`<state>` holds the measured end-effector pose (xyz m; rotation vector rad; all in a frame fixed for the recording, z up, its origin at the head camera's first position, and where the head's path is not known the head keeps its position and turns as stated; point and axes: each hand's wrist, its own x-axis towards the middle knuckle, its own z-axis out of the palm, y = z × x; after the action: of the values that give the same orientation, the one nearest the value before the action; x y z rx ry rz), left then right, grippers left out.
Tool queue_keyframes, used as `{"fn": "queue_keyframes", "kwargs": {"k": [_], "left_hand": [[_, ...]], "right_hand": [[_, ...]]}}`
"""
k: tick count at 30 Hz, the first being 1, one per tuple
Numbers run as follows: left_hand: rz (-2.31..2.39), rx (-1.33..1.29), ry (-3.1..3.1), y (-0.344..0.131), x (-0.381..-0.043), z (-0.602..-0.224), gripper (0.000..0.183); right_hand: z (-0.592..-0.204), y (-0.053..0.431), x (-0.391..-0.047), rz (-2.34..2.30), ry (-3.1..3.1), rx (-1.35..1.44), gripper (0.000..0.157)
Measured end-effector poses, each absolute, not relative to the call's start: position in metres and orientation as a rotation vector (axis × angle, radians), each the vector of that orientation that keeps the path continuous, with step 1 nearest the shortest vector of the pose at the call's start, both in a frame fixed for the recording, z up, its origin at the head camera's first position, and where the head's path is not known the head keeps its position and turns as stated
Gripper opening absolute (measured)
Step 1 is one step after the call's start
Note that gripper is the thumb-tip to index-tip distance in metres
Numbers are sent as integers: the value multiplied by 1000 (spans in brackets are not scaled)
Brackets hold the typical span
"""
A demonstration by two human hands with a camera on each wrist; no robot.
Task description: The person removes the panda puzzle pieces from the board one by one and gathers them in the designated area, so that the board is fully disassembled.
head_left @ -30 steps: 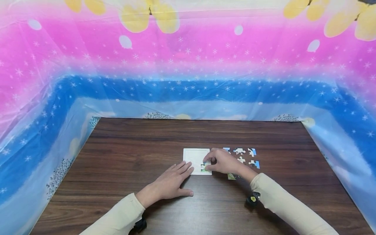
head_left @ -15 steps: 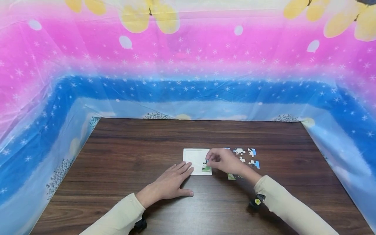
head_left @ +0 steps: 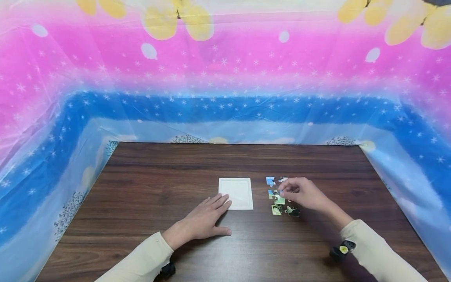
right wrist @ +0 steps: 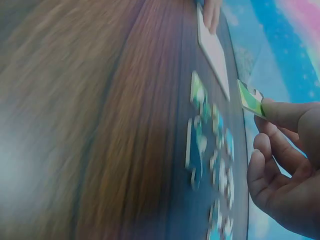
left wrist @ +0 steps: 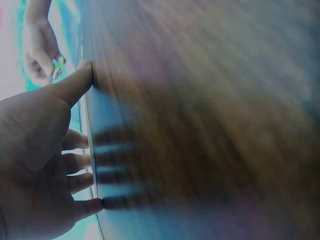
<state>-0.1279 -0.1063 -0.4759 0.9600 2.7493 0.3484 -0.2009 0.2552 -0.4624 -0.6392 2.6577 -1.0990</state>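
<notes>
A square white puzzle tray (head_left: 240, 192) lies on the table, with no piece on its visible surface. My left hand (head_left: 204, 219) is spread, its fingertips resting on the tray's near left corner and the thumb stretched out over the wood. Between thumb and index finger, my right hand (head_left: 304, 194) pinches a green-and-white puzzle piece (right wrist: 250, 101). That hand is raised over several loose puzzle pieces (head_left: 276, 210) to the right of the tray, and it hides some of them in the head view. The right wrist view shows these loose pieces (right wrist: 198, 92) blurred.
The dark wooden table (head_left: 169, 168) extends around the tray and pieces. A pink and blue patterned cloth (head_left: 225, 78) hangs along its back and sides. A black wrist camera (head_left: 341, 251) sits under the right sleeve.
My right hand has lifted the pinched puzzle piece off the tray and carried it right, over the loose pieces. My left hand has stayed in place.
</notes>
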Motion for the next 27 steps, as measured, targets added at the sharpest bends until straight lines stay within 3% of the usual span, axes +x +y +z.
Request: {"fn": "queue_keyframes", "kwargs": {"k": [12, 20, 27], "left_hand": [[362, 967, 2747, -105, -128, -476, 87], [357, 988, 2755, -106, -127, -477, 87], [359, 979, 2751, -106, -127, -477, 88]], "right_hand": [[-467, 307, -184, -1081, 2765, -510, 10], [-471, 324, -177, -1066, 2750, -382, 16], [-477, 329, -172, -1021, 2739, -357, 12]]}}
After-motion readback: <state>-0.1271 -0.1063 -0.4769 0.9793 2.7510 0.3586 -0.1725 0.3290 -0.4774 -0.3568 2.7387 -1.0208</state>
